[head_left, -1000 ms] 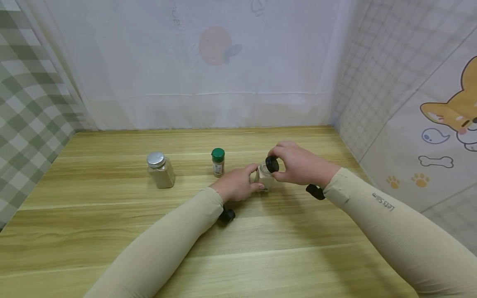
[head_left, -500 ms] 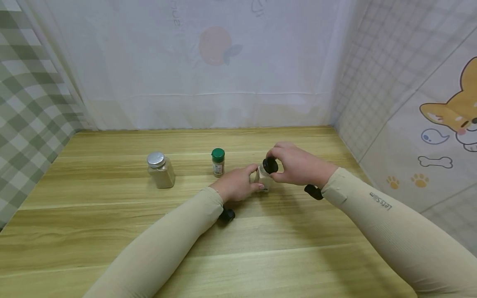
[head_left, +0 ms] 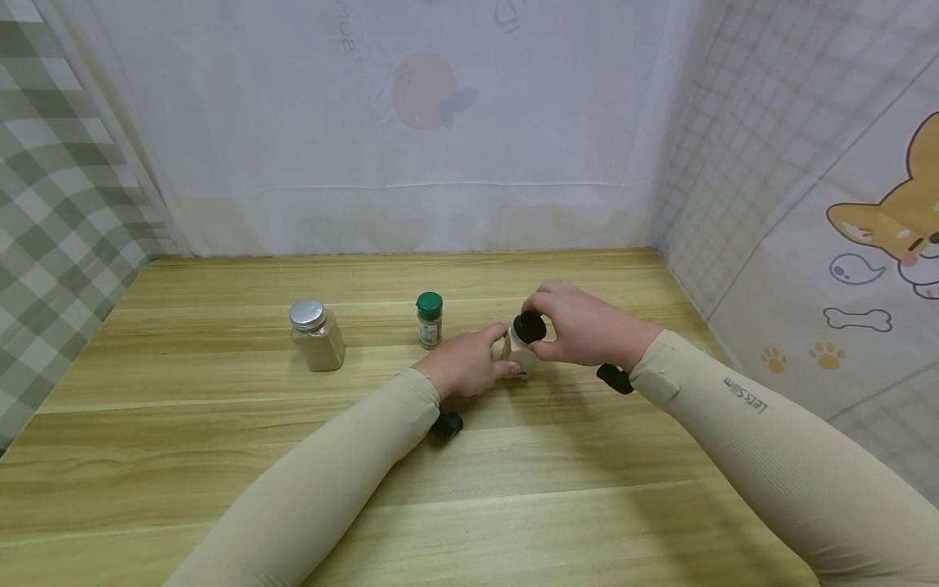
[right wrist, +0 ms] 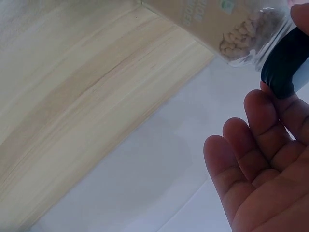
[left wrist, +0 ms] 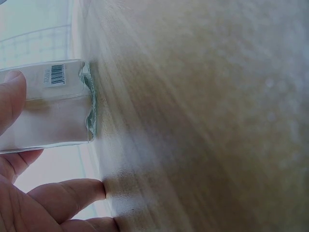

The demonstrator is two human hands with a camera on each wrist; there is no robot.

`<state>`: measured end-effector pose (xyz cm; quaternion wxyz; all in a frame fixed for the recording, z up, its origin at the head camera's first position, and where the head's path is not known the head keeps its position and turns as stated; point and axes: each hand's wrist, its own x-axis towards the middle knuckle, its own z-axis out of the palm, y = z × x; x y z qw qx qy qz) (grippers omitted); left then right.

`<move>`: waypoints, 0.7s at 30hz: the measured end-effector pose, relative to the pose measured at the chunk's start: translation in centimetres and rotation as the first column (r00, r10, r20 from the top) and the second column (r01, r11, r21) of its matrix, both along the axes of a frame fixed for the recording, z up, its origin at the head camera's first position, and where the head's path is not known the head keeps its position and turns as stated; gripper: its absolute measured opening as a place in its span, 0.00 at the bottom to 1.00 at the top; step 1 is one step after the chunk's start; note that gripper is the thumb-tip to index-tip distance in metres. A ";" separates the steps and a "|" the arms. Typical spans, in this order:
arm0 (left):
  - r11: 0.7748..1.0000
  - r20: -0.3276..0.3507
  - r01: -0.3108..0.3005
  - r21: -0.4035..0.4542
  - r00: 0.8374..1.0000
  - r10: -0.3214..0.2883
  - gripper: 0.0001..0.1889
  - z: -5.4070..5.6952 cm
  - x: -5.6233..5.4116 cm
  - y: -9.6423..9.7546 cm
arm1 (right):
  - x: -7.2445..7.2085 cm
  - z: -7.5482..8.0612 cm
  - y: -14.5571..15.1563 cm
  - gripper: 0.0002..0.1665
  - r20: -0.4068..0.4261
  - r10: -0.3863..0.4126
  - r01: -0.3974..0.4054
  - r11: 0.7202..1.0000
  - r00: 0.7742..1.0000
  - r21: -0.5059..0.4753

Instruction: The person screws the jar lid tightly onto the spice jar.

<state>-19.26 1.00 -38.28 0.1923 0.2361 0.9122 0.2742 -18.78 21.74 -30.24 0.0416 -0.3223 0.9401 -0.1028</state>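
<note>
A squarish clear glass spice jar (head_left: 520, 359) with pale contents stands upright on the wooden table. My left hand (head_left: 466, 364) grips its lower body between thumb and fingers. In the left wrist view a barcode label shows on the glass jar (left wrist: 53, 116), with two fingertips at the tabletop. My right hand (head_left: 590, 328) pinches the black cap (head_left: 530, 327) from the side, thumb in front and finger behind. Seen from the right wrist, the cap (right wrist: 285, 60) sits right at the jar's mouth while the other fingers (right wrist: 222, 154) are loosely bent beside it.
Left of the hands stands a small spice bottle with a green lid (head_left: 429, 318). Farther left is a larger square jar (head_left: 319, 341) with a silver lid. Pale curtains (head_left: 293, 163) hang behind the table, and a patterned sheet (head_left: 807, 244) lines the right side.
My right hand has shifted slightly left with the black cap, which went from tilted beside the jar's neck to more level over its mouth. The left hand and jar have stayed still.
</note>
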 end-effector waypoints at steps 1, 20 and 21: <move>1.000 0.000 -0.002 0.000 1.000 0.002 0.35 0.0 0.0 0.0 | 0.0 0.0 0.0 0.20 0.001 0.000 0.000 1.000 1.000 0.000; 1.000 -0.012 -0.001 -0.001 1.000 0.001 0.33 0.1 0.1 0.0 | -0.3 -0.1 -0.2 0.17 0.008 0.012 -0.013 1.000 1.000 0.019; 1.000 -0.013 -0.001 0.001 1.000 0.001 0.33 0.1 0.1 0.0 | -0.3 -0.1 -0.3 0.17 0.005 0.015 -0.015 1.000 1.000 0.023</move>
